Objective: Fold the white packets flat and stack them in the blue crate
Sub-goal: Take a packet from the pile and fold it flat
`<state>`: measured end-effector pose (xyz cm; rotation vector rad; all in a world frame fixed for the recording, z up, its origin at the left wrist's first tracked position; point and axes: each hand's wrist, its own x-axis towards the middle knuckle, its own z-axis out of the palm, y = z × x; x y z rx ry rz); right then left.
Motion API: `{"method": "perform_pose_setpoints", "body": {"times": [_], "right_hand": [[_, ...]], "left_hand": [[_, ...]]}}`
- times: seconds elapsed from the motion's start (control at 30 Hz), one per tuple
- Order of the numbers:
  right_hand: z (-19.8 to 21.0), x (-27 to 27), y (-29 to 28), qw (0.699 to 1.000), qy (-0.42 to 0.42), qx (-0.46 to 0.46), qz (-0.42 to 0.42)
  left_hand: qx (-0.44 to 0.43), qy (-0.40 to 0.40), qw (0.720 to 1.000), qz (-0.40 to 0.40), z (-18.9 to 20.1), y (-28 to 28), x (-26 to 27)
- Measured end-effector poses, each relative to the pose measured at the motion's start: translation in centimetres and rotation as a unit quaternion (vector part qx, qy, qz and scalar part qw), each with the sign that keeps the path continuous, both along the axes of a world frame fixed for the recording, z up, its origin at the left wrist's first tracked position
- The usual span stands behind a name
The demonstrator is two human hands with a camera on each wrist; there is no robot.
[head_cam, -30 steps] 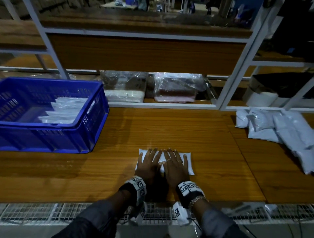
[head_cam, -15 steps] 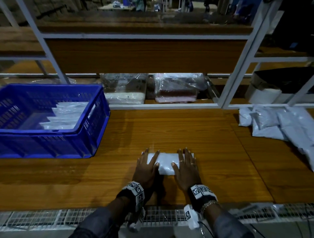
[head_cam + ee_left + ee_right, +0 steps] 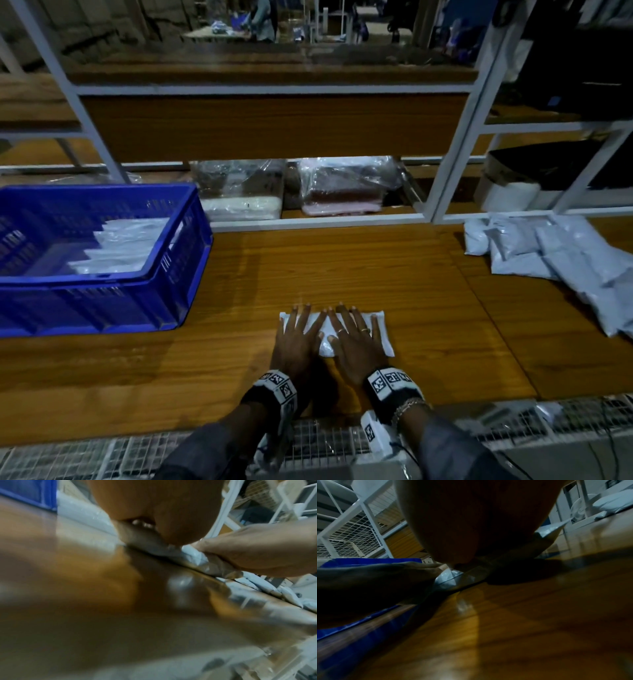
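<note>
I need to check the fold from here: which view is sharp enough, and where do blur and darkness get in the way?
Head view: dim but sharp, both hands flat on the white packet. Left wrist view: foreground table smeared with blur, only the packet edge reads. Right wrist view: very dark, the right hand a black silhouette, with a glare streak on the wood.

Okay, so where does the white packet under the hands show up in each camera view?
Head: the packet lies low and centre on the table, under both flat hands.
Left wrist: a crumpled strip right of centre, upper half, between the two hands.
Right wrist: a pale wedge left of centre, below the dark palm.
Shared landmark: the blue crate, left in the head view, top left in the left wrist view, lower left in the right wrist view.
</note>
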<state>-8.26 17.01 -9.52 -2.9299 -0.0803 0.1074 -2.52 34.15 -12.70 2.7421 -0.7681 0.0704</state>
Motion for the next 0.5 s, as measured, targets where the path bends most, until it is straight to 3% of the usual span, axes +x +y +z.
{"method": "perform_pose_setpoints", "body": {"times": [0.13,0.33,0.5], "right_hand": [[-0.6,0.3,0.0,1.000,0.004,-0.007,-0.009],[-0.6,0.4,-0.3,1.000,0.012,0.004,0.000],[-0.1,0.9,-3.2,0.989,0.058,0.131,0.046]], "left_hand": [[-0.020,-0.025,0.999,-0.007,0.0,-0.2,-1.0],[-0.002,0.068,0.998,-0.004,0.4,0.3,-0.4],[0.051,0.055,0.996,-0.056,1.0,2.3,1.0]]}}
